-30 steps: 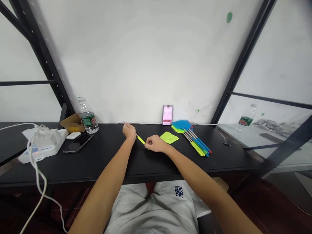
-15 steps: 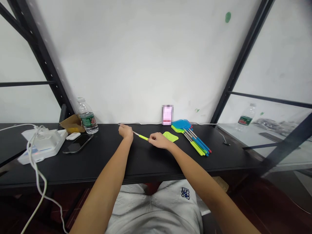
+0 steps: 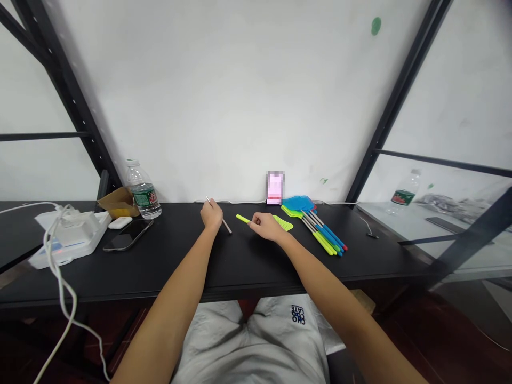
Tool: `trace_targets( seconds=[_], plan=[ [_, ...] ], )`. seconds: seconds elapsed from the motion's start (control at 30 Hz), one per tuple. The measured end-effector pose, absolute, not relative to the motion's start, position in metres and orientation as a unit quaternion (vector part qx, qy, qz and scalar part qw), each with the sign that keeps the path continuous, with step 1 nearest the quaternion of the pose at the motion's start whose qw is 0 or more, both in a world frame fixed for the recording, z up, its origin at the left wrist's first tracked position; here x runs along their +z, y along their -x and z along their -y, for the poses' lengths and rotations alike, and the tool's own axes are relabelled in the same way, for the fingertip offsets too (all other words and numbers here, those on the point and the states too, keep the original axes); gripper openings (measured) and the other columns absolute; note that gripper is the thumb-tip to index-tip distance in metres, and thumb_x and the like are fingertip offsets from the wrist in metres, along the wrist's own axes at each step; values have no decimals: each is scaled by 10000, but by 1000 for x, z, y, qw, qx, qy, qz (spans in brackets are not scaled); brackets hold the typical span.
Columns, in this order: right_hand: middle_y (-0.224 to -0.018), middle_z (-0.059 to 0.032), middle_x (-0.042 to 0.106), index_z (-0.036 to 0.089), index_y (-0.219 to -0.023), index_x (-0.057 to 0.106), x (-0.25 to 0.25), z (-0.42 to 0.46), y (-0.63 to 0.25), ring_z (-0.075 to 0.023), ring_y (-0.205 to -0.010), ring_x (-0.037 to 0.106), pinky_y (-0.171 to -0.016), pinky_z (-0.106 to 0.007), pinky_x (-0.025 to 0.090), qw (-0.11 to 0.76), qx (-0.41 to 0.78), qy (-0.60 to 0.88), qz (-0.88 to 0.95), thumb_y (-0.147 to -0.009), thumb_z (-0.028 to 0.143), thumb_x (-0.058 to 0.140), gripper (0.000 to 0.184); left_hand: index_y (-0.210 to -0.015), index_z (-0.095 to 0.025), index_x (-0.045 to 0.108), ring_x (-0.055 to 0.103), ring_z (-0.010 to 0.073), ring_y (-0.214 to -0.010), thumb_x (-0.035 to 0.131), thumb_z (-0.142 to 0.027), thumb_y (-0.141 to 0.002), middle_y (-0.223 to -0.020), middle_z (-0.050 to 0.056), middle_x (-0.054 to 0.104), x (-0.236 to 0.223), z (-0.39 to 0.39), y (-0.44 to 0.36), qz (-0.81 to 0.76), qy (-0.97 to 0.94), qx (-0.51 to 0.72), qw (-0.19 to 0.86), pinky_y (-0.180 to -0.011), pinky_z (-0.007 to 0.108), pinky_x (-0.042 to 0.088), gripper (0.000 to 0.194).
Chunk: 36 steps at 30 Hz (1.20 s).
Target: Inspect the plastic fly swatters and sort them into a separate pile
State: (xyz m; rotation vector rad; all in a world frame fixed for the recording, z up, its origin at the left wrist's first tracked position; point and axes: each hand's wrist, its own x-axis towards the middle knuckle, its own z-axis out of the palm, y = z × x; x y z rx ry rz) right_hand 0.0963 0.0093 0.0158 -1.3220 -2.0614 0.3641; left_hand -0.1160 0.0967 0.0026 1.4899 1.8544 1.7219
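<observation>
My left hand (image 3: pixel 212 214) is closed around a thin metal rod (image 3: pixel 227 226), which slants down to the right with a short tip showing above the fingers. A yellow-green handle (image 3: pixel 242 218) is pinched in my right hand (image 3: pixel 264 226), its far end pointing left toward the rod. Rod and handle are apart. Just beyond my right hand a yellow-green mesh fly swatter head (image 3: pixel 283 222) lies on the black table (image 3: pixel 248 266), partly hidden. To its right is a pile of fly swatters with blue and yellow-green heads (image 3: pixel 299 204) and coloured handles (image 3: pixel 330 240).
A phone with a blurred screen (image 3: pixel 275 188) leans on the wall. At left are a water bottle (image 3: pixel 144 192), a brown box (image 3: pixel 119 202), a dark phone (image 3: pixel 128 235), a white case (image 3: pixel 120 223) and a power strip (image 3: pixel 74 240) with white cables. A glossy panel (image 3: pixel 452 213) stands at right.
The metal rod and the yellow-green handle, joined in line before, are now apart. My left hand has turned the rod steeper and shifted slightly right; the handle now tilts up to the left.
</observation>
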Motion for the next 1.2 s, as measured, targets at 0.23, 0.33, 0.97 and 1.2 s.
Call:
trace_targets(
  seconds=[0.23, 0.33, 0.97, 1.2],
  plan=[
    [-666, 20, 571, 197, -733, 547, 16, -12, -97, -115, -601, 479, -550, -235, 306, 364, 113, 524, 762, -805, 391, 570, 208, -707, -210, 552, 617, 257, -756, 383, -363, -914, -650, 100, 629, 7, -80, 100, -622, -576, 523, 90, -718, 341, 421, 308],
    [-682, 19, 582, 198, -749, 553, 14, -14, -97, -118, -618, 495, -562, -234, 317, 381, 104, 521, 757, -797, 388, 582, 199, -675, -212, 521, 598, 246, -706, 400, -366, -907, -659, 100, 622, 9, -75, 98, -633, -594, 493, 62, -681, 329, 394, 304],
    [-701, 9, 607, 193, -785, 558, 9, -26, -96, -121, -632, 516, -602, -236, 349, 436, 76, 527, 726, -810, 368, 581, 178, -895, -188, 531, 597, 188, -691, 397, -417, -945, -742, 70, 623, 20, -46, 73, -536, -672, 504, -85, -646, 258, 334, 271],
    [-675, 12, 594, 188, -723, 547, 2, -29, -93, -117, -613, 499, -583, -232, 323, 398, 75, 526, 747, -838, 361, 570, 209, -833, -192, 565, 603, 188, -671, 403, -445, -945, -701, 68, 627, 18, -43, 69, -519, -723, 450, -80, -634, 259, 328, 320]
  ],
)
